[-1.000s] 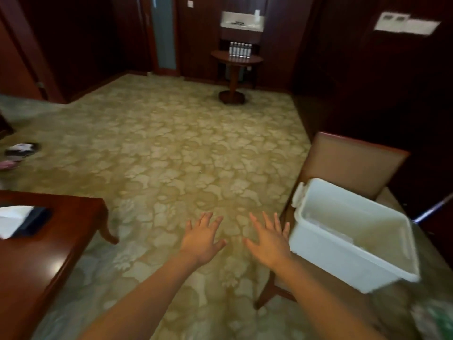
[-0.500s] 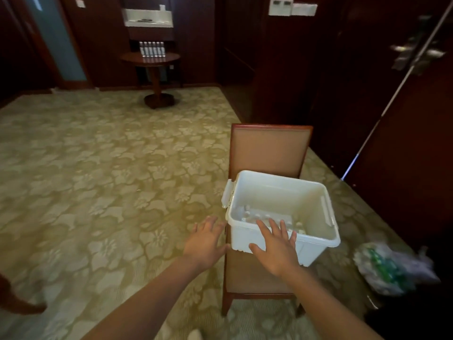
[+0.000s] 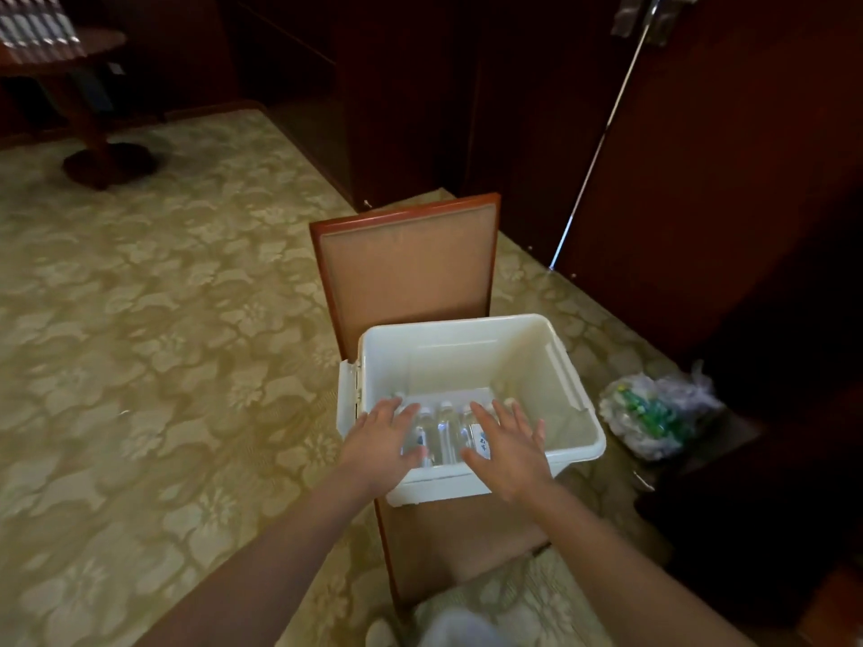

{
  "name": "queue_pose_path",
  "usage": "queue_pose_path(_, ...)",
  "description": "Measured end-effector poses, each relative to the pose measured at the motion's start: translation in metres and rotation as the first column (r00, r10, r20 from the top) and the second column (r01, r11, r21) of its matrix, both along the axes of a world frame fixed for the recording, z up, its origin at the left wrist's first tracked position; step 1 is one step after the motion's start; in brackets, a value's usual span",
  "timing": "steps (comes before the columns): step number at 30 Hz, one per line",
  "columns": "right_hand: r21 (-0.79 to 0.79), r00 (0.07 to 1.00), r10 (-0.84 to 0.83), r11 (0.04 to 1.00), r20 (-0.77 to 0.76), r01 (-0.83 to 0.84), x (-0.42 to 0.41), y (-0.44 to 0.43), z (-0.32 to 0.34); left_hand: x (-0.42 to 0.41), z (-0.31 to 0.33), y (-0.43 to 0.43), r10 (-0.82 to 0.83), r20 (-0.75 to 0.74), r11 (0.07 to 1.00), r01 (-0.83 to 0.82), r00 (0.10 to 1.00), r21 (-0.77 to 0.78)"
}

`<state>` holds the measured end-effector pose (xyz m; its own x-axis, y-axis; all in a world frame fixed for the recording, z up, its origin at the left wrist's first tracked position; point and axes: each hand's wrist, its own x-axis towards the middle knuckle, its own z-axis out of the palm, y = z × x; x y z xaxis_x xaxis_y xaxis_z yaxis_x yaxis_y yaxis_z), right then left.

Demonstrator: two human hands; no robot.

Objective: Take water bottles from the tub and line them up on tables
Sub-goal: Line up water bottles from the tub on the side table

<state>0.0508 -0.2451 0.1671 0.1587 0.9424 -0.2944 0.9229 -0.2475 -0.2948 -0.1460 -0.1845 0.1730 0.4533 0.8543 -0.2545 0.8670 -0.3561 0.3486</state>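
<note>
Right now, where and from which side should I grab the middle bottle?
Come from above and pinch the middle bottle at its neck: it lies flat in the tub, cap away, tight between neighbours, so the neck likely leaves room.

White tub [image 3: 576, 431] on chair [image 3: 406, 268]

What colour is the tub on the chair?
The tub is plain white, with no pattern; the head view shows it best.

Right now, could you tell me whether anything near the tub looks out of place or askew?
The white tub sits skewed on the chair, seemingly overhanging its right side. A crumpled plastic bag lies on the carpet right of it. Nothing looks spilled.
</note>
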Motion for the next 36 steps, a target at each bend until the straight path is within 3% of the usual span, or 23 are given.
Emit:
queue_pose_path(10, -0.223, 0.998, 0.01, 0.974, -0.069, -0.025, 0.025, 0.086, -0.043, 0.013, -0.056, 0.081, 0.037, 0.017, 0.975, -0.033, 0.999, -0.22)
queue_pose_path(19, -0.379, 0.983, 0.071, 0.916, -0.171, -0.132, 0.054, 0.173, -0.135, 0.057, -0.132, 0.151, 0.132, -0.075, 0.915, -0.15, 0.988, -0.375)
queue_pose_path(29, -0.374, 0.929, 0.254, 0.861, -0.269, -0.344, 0.06, 0.246, -0.257, 0.07, -0.247, 0.208, 0.088, -0.216, 0.865, -0.182, 0.972, -0.467)
queue_pose_path(36, -0.355, 0.86, 0.401, 0.791, -0.317, -0.499, 0.057, 0.272, -0.301, 0.082, -0.292, 0.234, 0.059, -0.297, 0.842, -0.207, 0.953, -0.497)
